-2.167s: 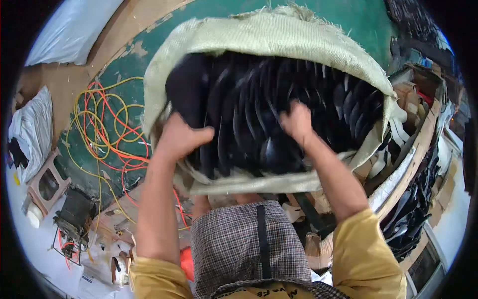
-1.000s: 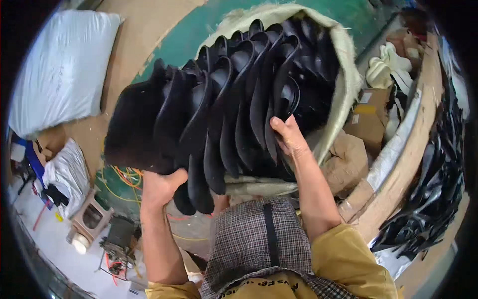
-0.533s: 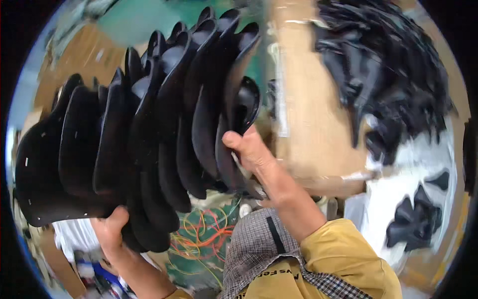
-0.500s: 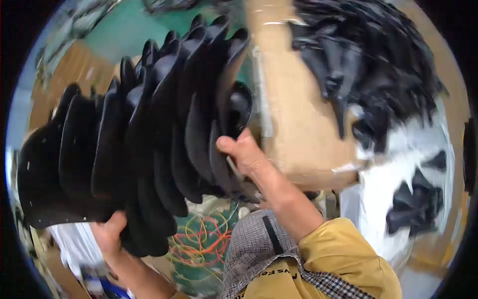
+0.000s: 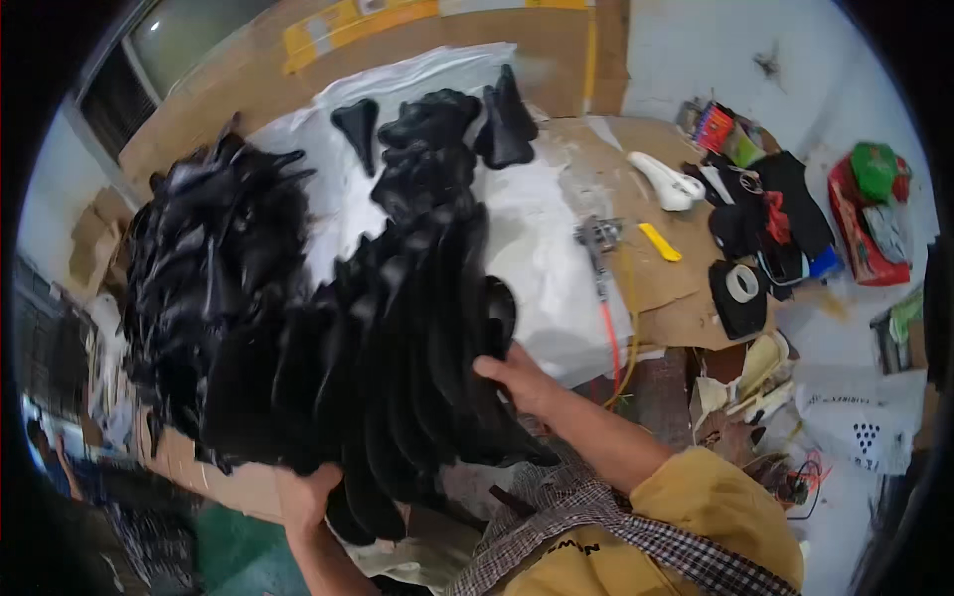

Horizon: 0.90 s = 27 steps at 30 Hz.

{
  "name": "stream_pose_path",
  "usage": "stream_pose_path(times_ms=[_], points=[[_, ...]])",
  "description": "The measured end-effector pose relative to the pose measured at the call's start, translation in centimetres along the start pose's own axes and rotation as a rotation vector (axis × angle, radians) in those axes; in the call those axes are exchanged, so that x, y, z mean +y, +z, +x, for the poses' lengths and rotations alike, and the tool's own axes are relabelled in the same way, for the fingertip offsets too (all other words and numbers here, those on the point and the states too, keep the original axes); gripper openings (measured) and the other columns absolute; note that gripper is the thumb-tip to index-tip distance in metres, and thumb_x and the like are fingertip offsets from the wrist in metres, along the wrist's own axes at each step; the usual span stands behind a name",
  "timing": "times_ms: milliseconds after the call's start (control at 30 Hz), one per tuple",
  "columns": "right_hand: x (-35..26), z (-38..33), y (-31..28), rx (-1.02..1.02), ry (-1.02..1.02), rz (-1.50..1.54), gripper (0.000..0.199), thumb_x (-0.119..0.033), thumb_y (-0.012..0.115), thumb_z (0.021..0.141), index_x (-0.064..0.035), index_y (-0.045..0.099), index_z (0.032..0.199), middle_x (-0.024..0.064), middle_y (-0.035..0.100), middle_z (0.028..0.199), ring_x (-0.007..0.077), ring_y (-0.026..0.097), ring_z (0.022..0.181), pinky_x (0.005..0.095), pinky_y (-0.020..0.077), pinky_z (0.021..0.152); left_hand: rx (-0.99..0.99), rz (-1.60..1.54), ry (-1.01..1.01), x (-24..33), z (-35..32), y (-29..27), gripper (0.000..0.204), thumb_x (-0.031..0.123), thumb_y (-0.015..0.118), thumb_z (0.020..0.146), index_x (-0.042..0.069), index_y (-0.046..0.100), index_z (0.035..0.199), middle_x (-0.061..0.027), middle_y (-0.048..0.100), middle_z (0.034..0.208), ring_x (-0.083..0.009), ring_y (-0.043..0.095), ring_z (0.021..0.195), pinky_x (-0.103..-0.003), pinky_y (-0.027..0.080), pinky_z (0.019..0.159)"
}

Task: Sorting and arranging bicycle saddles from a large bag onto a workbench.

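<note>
Between my two hands is a long row of black bicycle saddle shells, nested one behind another. My right hand grips the row's right end, thumb over the edge. At the lower left end, my left hand holds the row from beneath, its fingers hidden behind the shells. Just beyond, several black saddle pieces lie on a white sheet on the table. A large heap of similar black pieces stands to the left, partly covered by the held row.
On the table's right are a white saddle, an air tool with a red hose, a yellow-handled tool, and a tape roll. A red box stands farther right. Scraps lie below the table edge. Another person shows far left.
My view has swung right toward the table, and the held row has come with me. The heap, formerly on the right, now appears left. Both hands keep their hold.
</note>
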State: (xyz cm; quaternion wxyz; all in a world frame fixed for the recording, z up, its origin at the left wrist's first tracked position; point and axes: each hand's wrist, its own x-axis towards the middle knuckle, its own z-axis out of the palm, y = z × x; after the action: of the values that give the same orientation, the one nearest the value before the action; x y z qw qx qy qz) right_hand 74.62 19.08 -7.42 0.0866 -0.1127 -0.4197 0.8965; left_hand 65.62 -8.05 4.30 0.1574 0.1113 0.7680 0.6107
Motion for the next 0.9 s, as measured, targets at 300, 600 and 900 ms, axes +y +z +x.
stream_pose_path(times_ms=[300, 600, 900], points=[[-14.8, -3.9, -20.0, 0.418, -0.515, 0.262, 0.085, -0.068, 0.04, 0.079, -0.0108, 0.024, 0.14, 0.0071, 0.026, 0.145, 0.0291, 0.025, 0.131, 0.0451, 0.0194, 0.109, -0.747, 0.0, 0.267, 9.2, 19.1, 27.9, 0.053, -0.001, 0.055, 0.054, -0.002, 0.055, 0.107, -0.0049, 0.057, 0.101, -0.0172, 0.052, 0.093, -0.028, 0.041, 0.083], [-18.5, 1.7, -22.8, 0.567, -0.645, 0.454, 0.074, -0.062, 0.034, 0.085, -0.0147, 0.023, 0.141, 0.0053, 0.024, 0.146, 0.0276, 0.024, 0.132, 0.0441, 0.0219, 0.108, -1.105, 0.023, -0.029, 12.9, 34.9, 41.7, 0.057, -0.007, 0.059, 0.051, 0.001, 0.058, 0.107, -0.0013, 0.06, 0.1, -0.0155, 0.053, 0.094, -0.027, 0.04, 0.087], [-15.9, 8.4, -23.4, 0.587, -0.671, -0.066, 0.056, -0.04, 0.04, 0.094, -0.0088, 0.028, 0.139, 0.0081, 0.031, 0.14, 0.0238, 0.029, 0.13, 0.0389, 0.0207, 0.108, -1.184, -0.295, 0.041, 4.3, 48.8, 48.2, 0.057, -0.006, 0.062, 0.049, 0.001, 0.06, 0.105, -0.0037, 0.062, 0.097, -0.017, 0.055, 0.091, -0.028, 0.042, 0.085]])
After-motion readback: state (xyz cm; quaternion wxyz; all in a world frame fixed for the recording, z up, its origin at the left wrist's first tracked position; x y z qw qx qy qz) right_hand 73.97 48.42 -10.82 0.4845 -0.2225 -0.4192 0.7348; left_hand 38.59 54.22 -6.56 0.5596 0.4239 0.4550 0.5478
